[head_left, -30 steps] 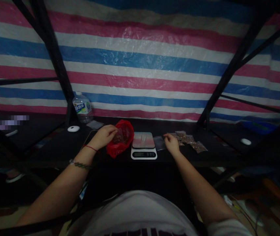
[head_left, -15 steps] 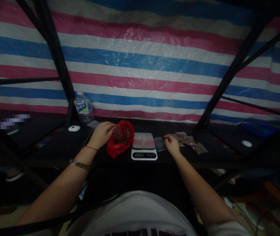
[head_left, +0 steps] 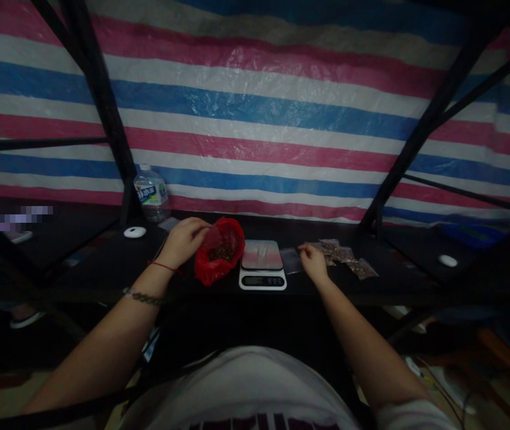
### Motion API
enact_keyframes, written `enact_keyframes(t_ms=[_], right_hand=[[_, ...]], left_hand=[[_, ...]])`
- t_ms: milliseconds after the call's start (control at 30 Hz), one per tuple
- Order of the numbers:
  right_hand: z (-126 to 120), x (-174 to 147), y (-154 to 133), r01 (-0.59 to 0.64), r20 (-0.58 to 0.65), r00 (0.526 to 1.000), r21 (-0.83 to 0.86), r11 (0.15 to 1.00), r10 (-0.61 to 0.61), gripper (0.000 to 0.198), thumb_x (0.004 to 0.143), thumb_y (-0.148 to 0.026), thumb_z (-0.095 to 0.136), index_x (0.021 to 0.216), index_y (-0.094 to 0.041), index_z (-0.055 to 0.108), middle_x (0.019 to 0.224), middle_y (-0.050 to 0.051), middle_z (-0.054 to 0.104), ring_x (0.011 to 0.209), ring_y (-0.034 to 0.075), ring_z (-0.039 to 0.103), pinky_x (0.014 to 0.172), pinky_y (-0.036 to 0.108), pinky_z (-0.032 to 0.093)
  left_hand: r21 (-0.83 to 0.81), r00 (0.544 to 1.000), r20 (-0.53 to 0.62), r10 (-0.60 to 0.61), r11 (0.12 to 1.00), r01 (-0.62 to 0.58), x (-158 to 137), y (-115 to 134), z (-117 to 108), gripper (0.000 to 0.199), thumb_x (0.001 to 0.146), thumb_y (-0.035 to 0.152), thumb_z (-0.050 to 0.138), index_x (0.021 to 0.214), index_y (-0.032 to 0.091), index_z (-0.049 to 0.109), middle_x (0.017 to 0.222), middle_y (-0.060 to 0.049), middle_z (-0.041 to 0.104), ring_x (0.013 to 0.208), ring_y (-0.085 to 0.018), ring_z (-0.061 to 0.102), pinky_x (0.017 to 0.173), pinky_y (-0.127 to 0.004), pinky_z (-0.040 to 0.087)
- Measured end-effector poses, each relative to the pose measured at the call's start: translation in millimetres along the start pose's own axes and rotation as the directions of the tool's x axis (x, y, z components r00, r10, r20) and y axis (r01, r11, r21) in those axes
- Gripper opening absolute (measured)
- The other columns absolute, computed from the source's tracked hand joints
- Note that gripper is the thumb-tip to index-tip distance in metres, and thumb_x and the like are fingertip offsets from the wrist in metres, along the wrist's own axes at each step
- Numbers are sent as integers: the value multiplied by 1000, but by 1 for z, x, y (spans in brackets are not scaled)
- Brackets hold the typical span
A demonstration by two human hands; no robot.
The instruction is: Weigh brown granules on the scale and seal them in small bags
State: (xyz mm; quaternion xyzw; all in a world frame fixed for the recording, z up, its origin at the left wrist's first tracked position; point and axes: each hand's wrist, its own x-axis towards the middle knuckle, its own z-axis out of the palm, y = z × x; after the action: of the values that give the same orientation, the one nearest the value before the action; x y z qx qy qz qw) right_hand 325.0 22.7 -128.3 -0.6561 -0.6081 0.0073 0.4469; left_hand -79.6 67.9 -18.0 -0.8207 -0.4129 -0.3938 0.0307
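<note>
A red plastic bag [head_left: 237, 233] stands open, with small brown dried pieces [head_left: 221, 252] inside. My left hand [head_left: 186, 243] is at its left rim, fingers closed on the plastic. To the right of the bag sits a white kitchen scale [head_left: 263, 285] with a shiny square plate. My right hand [head_left: 314, 263] lies beside a small clear zip bag [head_left: 291, 260], its fingers closed at the bag's right edge. Several filled zip bags [head_left: 338, 252] of brown pieces lie just beyond that hand.
A large clear bottle [head_left: 151, 194] stands at the back left, near a white rounded device [head_left: 135, 232]. Black metal posts [head_left: 111, 113] slant up on both sides. Farther right are another white device [head_left: 448, 261] and a blue tray [head_left: 470, 236]. Striped sheeting [head_left: 255, 113] hangs behind.
My left hand has drawn back slightly to the left, from over the red bag's opening to its rim. My right hand stays in place by the clear zip bag.
</note>
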Motion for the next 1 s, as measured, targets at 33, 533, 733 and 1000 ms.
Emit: enact_keyframes(t_ms=[33, 533, 733, 1000], right_hand=[[0, 0, 0, 2, 0, 1000, -4, 1000, -2, 34, 78, -25, 41, 93, -16, 70, 89, 8, 71, 79, 22, 64, 78, 34, 49], [0, 0, 0, -13, 20, 1000, -2, 1000, 13, 34, 77, -25, 41, 92, -17, 70, 83, 7, 70, 70, 20, 62, 71, 32, 48], [-1, 0, -2, -26, 24, 999, 7, 1000, 26, 33, 77, -26, 41, 92, -17, 70, 83, 7, 70, 70, 20, 62, 71, 31, 47], [-5, -1, -6, -31, 34, 999, 13, 999, 31, 33, 77, -25, 41, 92, -15, 70, 82, 7, 70, 72, 20, 62, 73, 32, 47]], left_hand=[[-5, 999, 37, 15, 1000, -14, 0, -1, 1, 29, 86, 33, 45, 91, 18, 70, 100, -8, 69, 97, -22, 60, 93, -36, 45], [-102, 971, 196, 138, 988, -120, -4, -1, 5, 31, 87, 31, 44, 98, 19, 71, 100, -8, 69, 95, -22, 61, 91, -36, 46], [-60, 1000, -22, 9, 998, -10, -4, 0, 2, 32, 87, 30, 43, 100, 18, 70, 102, -8, 69, 97, -22, 61, 91, -35, 47], [-105, 973, -185, -139, 987, 121, -3, -8, 3, 30, 85, 35, 50, 96, 18, 71, 100, -7, 71, 93, -21, 63, 87, -34, 49]])
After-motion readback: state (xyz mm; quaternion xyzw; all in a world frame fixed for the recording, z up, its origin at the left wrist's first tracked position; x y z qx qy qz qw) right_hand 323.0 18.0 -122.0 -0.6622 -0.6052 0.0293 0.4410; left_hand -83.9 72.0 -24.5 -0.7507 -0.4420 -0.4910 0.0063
